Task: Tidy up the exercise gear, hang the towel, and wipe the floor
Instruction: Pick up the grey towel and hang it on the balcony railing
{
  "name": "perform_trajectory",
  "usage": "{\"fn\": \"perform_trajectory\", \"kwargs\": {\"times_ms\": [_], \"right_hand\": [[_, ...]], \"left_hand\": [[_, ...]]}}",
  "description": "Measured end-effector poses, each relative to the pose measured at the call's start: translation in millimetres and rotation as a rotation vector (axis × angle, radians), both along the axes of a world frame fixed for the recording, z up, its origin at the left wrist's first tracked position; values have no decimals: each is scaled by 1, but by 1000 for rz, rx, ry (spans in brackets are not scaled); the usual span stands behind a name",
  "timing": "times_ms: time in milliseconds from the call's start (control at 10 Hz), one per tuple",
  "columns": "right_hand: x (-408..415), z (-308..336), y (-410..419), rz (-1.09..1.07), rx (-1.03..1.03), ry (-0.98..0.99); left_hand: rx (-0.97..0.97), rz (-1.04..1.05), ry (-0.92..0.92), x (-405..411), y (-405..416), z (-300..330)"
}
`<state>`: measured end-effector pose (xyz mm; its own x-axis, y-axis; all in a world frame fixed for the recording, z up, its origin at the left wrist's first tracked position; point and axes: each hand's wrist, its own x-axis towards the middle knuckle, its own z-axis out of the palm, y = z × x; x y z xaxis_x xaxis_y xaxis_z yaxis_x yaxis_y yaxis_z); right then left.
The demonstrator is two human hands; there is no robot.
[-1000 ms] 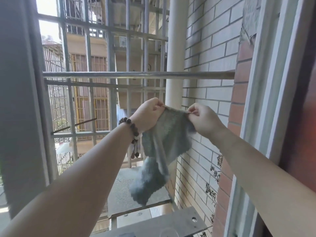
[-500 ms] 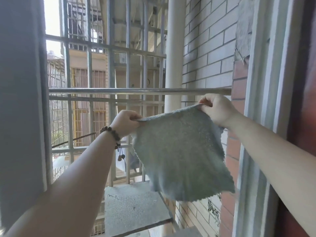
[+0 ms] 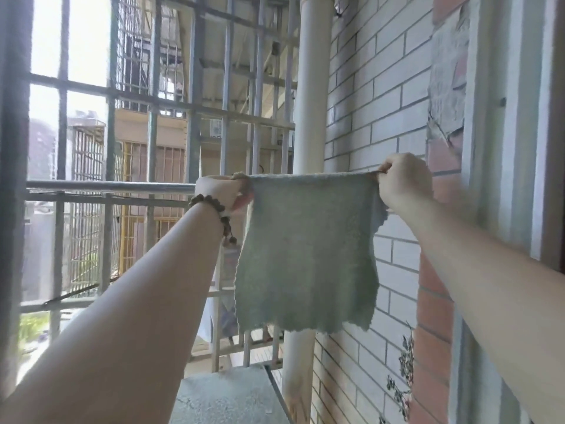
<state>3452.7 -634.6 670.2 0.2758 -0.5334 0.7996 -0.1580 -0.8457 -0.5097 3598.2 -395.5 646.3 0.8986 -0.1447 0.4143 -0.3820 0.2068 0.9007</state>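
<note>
- With the towel [image 3: 305,252] stretched flat at the height of the metal rail [image 3: 110,186], the step in hand looks like the hanging, and the floor wiping is yet to come.
- The left hand [image 3: 221,191] pinches the top left corner, fingers curled tight on the cloth right at the rail.
- The right hand [image 3: 402,182] pinches the top right corner the same way, close to the brick wall [image 3: 373,111].
- The top edge runs taut between both hands along the line of the rail; whether it already lies over the rail I cannot tell.
- Next, I judge, the edge must go over the rail and far enough down the back that the cloth balances when released.
- The towel is pale green, fluffy, roughly square, with a wavy lower hem hanging free.
- The rail is a smooth round grey tube; a white round pipe [image 3: 312,87] stands behind it.
</note>
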Motion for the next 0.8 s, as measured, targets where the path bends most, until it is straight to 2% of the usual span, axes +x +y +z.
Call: {"fn": "perform_trajectory", "kwargs": {"times_ms": [100, 200, 300, 400, 500, 600, 700, 800], "right_hand": [[18, 16, -5, 388, 476, -212], [32, 28, -9, 479, 512, -297], [46, 43, -12, 472, 387, -324], [64, 54, -12, 373, 218, -258], [84, 57, -13, 282, 35, -33], [95, 55, -17, 269, -88, 297], [92, 54, -21, 283, -158, 379], [81, 50, -21, 354, -213, 421]], "left_hand": [[-107, -36, 13, 19, -13, 19], [-220, 92, 57, 36, -16, 33], [-226, 133, -48, 46, -17, 52], [-165, 162, -156, 64, -23, 66], [28, 75, -202, 80, -35, 69], [365, 97, -308, 90, -44, 65], [561, 200, -446, 99, -39, 64], [637, 314, -501, 98, -30, 59]]}}
